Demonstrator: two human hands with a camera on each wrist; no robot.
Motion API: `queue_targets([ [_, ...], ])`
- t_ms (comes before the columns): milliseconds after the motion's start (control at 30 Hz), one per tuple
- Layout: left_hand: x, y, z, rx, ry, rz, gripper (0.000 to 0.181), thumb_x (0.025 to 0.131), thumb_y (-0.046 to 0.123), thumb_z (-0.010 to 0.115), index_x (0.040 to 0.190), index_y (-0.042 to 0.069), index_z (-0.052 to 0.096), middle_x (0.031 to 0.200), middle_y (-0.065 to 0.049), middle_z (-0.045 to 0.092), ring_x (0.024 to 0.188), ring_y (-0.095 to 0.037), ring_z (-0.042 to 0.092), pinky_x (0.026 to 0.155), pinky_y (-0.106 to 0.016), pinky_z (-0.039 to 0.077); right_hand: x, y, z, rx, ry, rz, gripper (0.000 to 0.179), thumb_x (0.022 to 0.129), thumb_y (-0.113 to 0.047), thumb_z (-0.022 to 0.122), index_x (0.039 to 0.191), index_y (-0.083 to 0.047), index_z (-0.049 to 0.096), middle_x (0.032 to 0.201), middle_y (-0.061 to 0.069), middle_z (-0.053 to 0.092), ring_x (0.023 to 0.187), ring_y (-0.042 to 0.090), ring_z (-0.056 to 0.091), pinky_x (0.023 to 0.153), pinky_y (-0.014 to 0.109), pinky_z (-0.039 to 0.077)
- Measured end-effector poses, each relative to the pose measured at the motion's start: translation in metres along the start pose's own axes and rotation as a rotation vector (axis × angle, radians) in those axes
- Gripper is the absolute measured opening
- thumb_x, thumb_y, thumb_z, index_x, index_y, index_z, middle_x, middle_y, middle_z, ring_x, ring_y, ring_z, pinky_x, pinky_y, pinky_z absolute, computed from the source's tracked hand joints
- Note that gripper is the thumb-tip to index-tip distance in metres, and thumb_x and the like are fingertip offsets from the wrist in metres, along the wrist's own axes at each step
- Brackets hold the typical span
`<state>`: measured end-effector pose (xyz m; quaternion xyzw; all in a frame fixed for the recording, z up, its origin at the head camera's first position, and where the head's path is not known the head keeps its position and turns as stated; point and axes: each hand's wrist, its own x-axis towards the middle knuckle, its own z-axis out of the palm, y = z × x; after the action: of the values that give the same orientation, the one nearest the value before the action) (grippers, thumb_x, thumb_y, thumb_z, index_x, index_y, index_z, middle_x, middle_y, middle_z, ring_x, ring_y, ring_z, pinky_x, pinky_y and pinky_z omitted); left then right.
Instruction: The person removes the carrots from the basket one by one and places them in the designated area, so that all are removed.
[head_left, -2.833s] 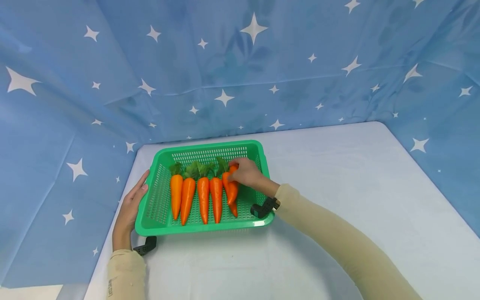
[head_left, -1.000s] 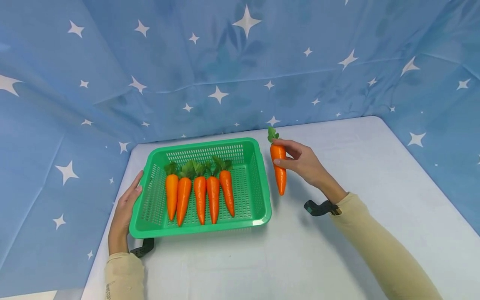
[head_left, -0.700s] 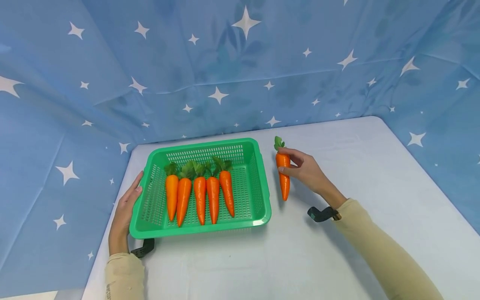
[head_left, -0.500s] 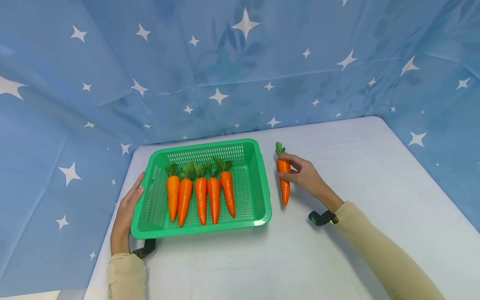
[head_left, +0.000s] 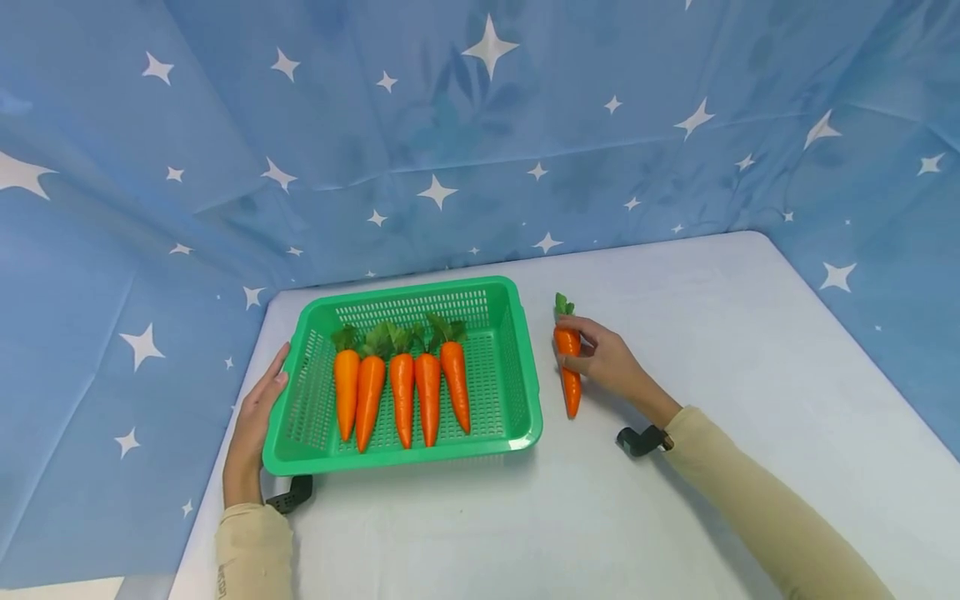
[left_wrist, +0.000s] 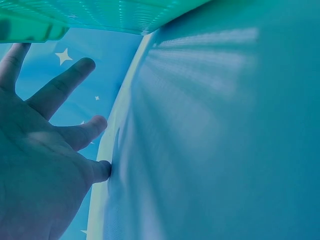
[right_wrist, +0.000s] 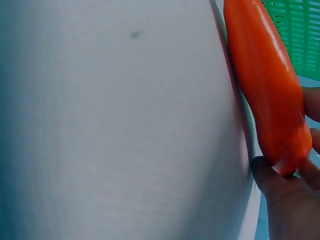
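Note:
My right hand (head_left: 609, 360) pinches an orange carrot (head_left: 572, 387) with a green leafy top between thumb and fingers, to the right of the basket. The carrot lies at or just above the white table; the right wrist view shows its thick end by the thumb and a thin shadow along it. Inside the green perforated basket (head_left: 405, 464), several carrots (head_left: 402, 400) lie side by side, leaves toward the far side. My left hand (head_left: 255, 417) rests against the basket's left rim. In the left wrist view its fingers (left_wrist: 62, 87) are spread and fairly straight.
A white-covered table (head_left: 712, 333) stretches right of the basket and in front of it. Blue cloth (head_left: 480, 167) with white stars hangs behind and at both sides. Each wrist carries a small black camera, and beige sleeves cover both arms.
My right hand has lifted the rightmost carrot out of the basket, carried it right, and lowered it toward the table. The left hand stays at the basket's left side.

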<state>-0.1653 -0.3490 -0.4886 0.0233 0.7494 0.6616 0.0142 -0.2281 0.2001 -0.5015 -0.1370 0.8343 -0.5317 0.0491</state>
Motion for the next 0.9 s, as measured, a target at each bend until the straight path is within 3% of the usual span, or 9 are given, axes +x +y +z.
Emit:
queue_targets([
  [333, 0.001, -0.001, 0.0, 0.008, 0.004, -0.013, 0.056, 0.118, 0.035, 0.043, 0.172, 0.028, 0.028, 0.179, 0.002, 0.016, 0.134, -0.003, 0.045, 0.092, -0.015, 0.051, -0.001, 0.002, 0.0, -0.096, 0.002, 0.007, 0.059, 0.096, -0.002, 0.077, 0.151, 0.002, 0.055, 0.16, 0.022, 0.048, 0.144, 0.045, 0.047, 0.117, 0.057, 0.039],
  [733, 0.003, 0.002, -0.002, 0.021, -0.012, 0.008, 0.056, 0.118, 0.036, 0.042, 0.172, 0.031, 0.028, 0.179, 0.003, 0.015, 0.139, -0.002, 0.04, 0.096, -0.014, 0.048, 0.0, -0.001, -0.005, -0.083, 0.055, 0.048, 0.054, 0.099, -0.01, 0.075, 0.149, -0.001, 0.058, 0.17, 0.015, 0.036, 0.153, 0.043, 0.036, 0.119, 0.059, 0.036],
  [900, 0.001, 0.0, 0.001, 0.031, 0.009, -0.021, 0.056, 0.118, 0.037, 0.043, 0.171, 0.03, 0.03, 0.178, 0.005, 0.016, 0.145, -0.004, 0.034, 0.1, -0.013, 0.043, -0.003, 0.0, -0.01, -0.082, 0.075, 0.055, 0.056, 0.1, -0.011, 0.075, 0.152, 0.0, 0.056, 0.173, 0.017, 0.031, 0.157, 0.043, 0.029, 0.121, 0.059, 0.032],
])
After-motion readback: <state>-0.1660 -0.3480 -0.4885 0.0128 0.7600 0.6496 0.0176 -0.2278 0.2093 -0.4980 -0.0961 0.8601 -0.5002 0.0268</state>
